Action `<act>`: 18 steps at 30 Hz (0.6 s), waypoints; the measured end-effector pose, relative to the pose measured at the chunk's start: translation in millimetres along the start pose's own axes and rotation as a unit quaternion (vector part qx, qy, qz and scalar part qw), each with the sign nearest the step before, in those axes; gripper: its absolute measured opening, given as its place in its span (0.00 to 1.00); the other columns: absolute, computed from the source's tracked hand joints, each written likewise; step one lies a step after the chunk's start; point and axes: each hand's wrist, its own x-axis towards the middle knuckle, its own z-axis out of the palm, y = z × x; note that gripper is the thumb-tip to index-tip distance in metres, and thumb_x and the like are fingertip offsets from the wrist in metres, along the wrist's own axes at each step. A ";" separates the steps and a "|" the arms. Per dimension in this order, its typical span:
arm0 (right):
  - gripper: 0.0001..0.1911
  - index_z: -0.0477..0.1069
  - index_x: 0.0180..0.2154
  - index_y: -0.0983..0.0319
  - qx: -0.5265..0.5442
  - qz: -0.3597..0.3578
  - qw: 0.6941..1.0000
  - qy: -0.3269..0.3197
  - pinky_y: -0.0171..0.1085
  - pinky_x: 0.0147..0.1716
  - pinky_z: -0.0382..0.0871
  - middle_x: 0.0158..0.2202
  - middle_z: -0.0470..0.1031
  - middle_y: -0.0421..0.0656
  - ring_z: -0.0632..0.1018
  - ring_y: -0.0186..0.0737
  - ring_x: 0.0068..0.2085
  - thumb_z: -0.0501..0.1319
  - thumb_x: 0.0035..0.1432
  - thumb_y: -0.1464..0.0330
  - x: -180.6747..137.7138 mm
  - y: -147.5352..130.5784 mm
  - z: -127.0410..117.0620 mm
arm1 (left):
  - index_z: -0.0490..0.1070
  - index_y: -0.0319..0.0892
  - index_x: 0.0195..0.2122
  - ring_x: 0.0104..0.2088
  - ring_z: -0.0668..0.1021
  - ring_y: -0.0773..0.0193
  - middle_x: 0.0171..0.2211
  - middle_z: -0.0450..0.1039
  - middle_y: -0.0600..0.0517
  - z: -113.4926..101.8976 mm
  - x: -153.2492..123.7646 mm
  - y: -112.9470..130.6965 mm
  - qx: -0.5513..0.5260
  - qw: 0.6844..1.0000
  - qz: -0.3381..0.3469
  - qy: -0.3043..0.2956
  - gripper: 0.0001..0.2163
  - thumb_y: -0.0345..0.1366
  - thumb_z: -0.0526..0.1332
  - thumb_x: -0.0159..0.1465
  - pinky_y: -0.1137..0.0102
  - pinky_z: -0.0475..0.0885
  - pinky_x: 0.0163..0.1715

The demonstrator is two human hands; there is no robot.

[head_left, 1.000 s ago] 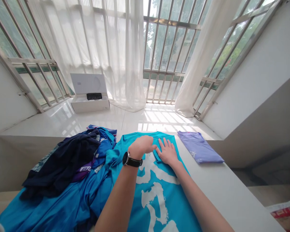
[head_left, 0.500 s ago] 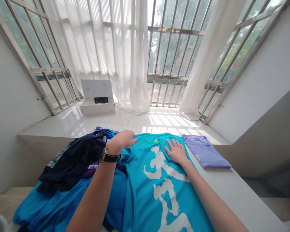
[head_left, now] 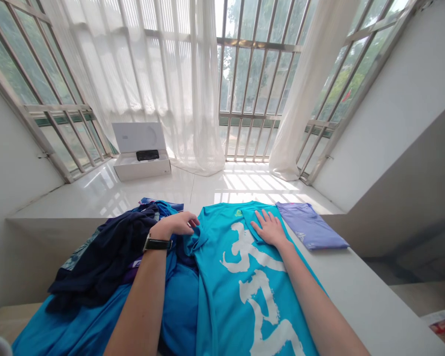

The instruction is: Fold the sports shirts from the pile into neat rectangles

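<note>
A turquoise T-shirt with large white brush-style characters lies spread in front of me, its right sleeve folded inward over the chest. My right hand rests flat on that folded sleeve, fingers spread. At the opposite shoulder, my left hand hovers by the bunched left sleeve, its fingers loosely bent with a gap to the thumb. Whether the fingertips touch the cloth is hard to see. On the left wrist is a black-strapped watch.
A heap of dark navy and blue clothes lies at the left. To the right sits a folded lavender garment. An open white box holding a black item stands on the sill by the curtain and barred window.
My left hand has come down slightly toward the left sleeve, its fingers more bent. The right hand stays on the folded sleeve. The whole view has shifted a little.
</note>
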 end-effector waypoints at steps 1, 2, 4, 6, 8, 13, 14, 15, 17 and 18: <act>0.38 0.46 0.71 0.53 0.002 0.000 1.000 -0.001 0.54 0.67 0.42 0.74 0.44 0.45 0.48 0.54 0.72 0.41 0.67 0.45 0.2 0.4 0.0 | 0.77 0.45 0.45 0.45 0.80 0.54 0.48 0.79 0.48 -0.6 -1.7 0.8 -0.010 1.000 0.001 -0.008 0.21 0.35 0.65 0.47 0.72 0.74 0.38; 0.38 0.46 0.71 0.53 0.005 0.000 1.000 -0.001 0.54 0.67 0.41 0.74 0.44 0.45 0.48 0.54 0.72 0.41 0.66 0.45 0.4 0.8 0.0 | 0.77 0.45 0.45 0.45 0.80 0.53 0.48 0.78 0.47 -0.7 -2.9 2.0 -0.011 1.000 -0.006 -0.010 0.22 0.34 0.66 0.46 0.71 0.74 0.37; 0.38 0.46 0.71 0.54 0.007 0.001 1.000 0.000 0.54 0.67 0.41 0.74 0.44 0.45 0.48 0.55 0.72 0.41 0.66 0.44 0.8 1.3 0.1 | 0.78 0.44 0.40 0.41 0.80 0.52 0.44 0.79 0.47 0.1 -4.1 4.7 0.010 0.999 -0.036 0.003 0.20 0.35 0.67 0.43 0.70 0.73 0.34; 0.38 0.47 0.71 0.54 0.009 0.000 1.000 0.001 0.54 0.67 0.42 0.74 0.44 0.45 0.48 0.55 0.72 0.41 0.66 0.44 1.0 1.6 0.3 | 0.78 0.44 0.34 0.37 0.79 0.53 0.38 0.79 0.49 0.7 -4.5 6.7 0.028 0.998 -0.046 0.013 0.15 0.34 0.67 0.42 0.70 0.72 0.32; 0.38 0.47 0.71 0.54 0.010 0.000 1.000 0.001 0.54 0.67 0.42 0.73 0.44 0.45 0.48 0.54 0.72 0.41 0.66 0.44 0.9 1.7 1.0 | 0.77 0.43 0.31 0.34 0.78 0.55 0.33 0.78 0.51 -0.8 -5.6 7.8 0.019 0.999 -0.018 0.023 0.11 0.34 0.64 0.44 0.70 0.71 0.31; 0.37 0.51 0.70 0.56 0.018 0.004 1.000 0.022 0.54 0.67 0.44 0.72 0.48 0.47 0.51 0.55 0.71 0.44 0.67 0.46 -2.1 0.5 1.1 | 0.76 0.43 0.34 0.39 0.77 0.57 0.36 0.77 0.50 -9.4 -10.2 16.2 -0.022 0.987 0.098 0.127 0.12 0.31 0.56 0.49 0.69 0.72 0.39; 0.36 0.54 0.69 0.58 0.024 0.004 0.999 0.041 0.54 0.67 0.45 0.72 0.50 0.49 0.52 0.56 0.70 0.45 0.67 0.47 -3.2 -0.9 -1.0 | 0.76 0.43 0.34 0.40 0.77 0.57 0.37 0.77 0.50 -10.1 -10.2 20.5 -0.028 0.981 0.120 0.148 0.13 0.30 0.55 0.50 0.69 0.72 0.42; 0.35 0.57 0.67 0.61 0.033 -0.004 0.997 0.068 0.55 0.66 0.47 0.71 0.51 0.51 0.53 0.57 0.70 0.48 0.66 0.49 -4.4 -3.3 -4.1 | 0.75 0.43 0.35 0.42 0.77 0.58 0.38 0.77 0.50 -9.9 -9.8 25.7 -0.037 0.976 0.139 0.165 0.13 0.30 0.54 0.51 0.69 0.72 0.43; 0.31 0.64 0.63 0.64 0.078 -0.041 0.987 0.136 0.53 0.65 0.53 0.69 0.57 0.54 0.58 0.57 0.68 0.52 0.65 0.54 -7.5 -11.8 -13.5 | 0.75 0.43 0.37 0.44 0.76 0.58 0.40 0.77 0.49 -7.1 -8.0 37.4 -0.047 0.970 0.153 0.183 0.13 0.30 0.54 0.54 0.69 0.72 0.44; 0.28 0.68 0.59 0.64 0.122 -0.066 0.977 0.163 0.52 0.62 0.58 0.65 0.63 0.54 0.63 0.56 0.65 0.52 0.65 0.55 -9.5 -18.3 -19.1 | 0.75 0.43 0.38 0.43 0.77 0.58 0.41 0.77 0.49 -4.6 -6.8 43.0 -0.043 0.971 0.146 0.185 0.13 0.31 0.54 0.55 0.69 0.72 0.43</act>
